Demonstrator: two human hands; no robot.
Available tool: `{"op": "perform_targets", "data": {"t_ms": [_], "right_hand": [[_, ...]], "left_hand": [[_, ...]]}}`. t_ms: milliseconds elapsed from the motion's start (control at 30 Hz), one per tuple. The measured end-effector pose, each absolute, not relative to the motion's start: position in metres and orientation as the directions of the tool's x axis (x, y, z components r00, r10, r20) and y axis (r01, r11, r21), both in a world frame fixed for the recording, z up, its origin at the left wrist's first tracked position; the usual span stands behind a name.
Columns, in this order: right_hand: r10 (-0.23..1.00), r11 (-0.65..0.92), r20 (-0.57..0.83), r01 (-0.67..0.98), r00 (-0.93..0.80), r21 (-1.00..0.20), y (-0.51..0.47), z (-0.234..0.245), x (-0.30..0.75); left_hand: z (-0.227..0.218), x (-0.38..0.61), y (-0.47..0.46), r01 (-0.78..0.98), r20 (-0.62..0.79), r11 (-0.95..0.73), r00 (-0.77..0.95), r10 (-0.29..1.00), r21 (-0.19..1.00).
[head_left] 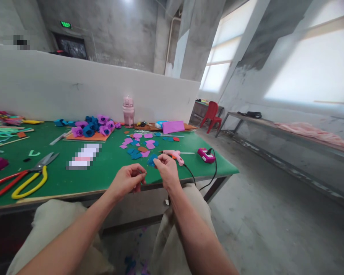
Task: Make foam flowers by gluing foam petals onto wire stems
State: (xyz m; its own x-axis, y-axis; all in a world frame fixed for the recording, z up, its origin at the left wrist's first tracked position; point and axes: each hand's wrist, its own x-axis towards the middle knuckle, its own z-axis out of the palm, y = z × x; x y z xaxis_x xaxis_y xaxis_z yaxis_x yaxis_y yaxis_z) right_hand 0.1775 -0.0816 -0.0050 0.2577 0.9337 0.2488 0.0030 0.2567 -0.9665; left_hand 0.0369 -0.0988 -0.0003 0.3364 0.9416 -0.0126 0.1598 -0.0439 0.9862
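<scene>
pink plastic bottle with lid (128, 112), upright on far side of green-topped table (83, 181), just in front of long plain white partition (103, 86). blurred-out white and pink item (84, 156) on tabletop, too pixelated to identify. behind partition: rough grey concrete wall (123, 34), green lit sign (65, 25) mounted high, dark rectangular opening (71, 45) below it. red plastic chair (212, 116) on floor past table's right end. long narrow grey bench (266, 123) along right side; on it a black item (253, 114), can't tell what, and crumpled pale pink cloth (318, 133), well apart. bright window (219, 74) beyond chair. bare grey concrete floor (263, 214) between table and bench.
</scene>
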Motion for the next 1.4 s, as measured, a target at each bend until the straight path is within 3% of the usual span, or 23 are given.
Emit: {"op": "perform_targets", "data": {"t_ms": [333, 733, 1400], "right_hand": [[0.954, 0.258, 0.219, -0.188, 0.205, -0.948, -0.0804, -0.0053, 0.1763], [0.973, 0.213, 0.175, -0.285, 0.153, -0.935, -0.0822, -0.0007, 0.1748], [0.973, 0.214, 0.186, -0.241, 0.135, -0.947, -0.0798, -0.0063, 0.1745]], "left_hand": [[-0.0015, 0.0376, -0.0975, 0.155, 0.006, -0.061, 0.329, 0.944, 0.986], [-0.0011, 0.0383, -0.0982, 0.075, -0.004, -0.023, 0.342, 0.940, 0.997], [-0.0027, 0.0423, -0.0993, 0.057, -0.007, -0.013, 0.334, 0.943, 0.998]]}}
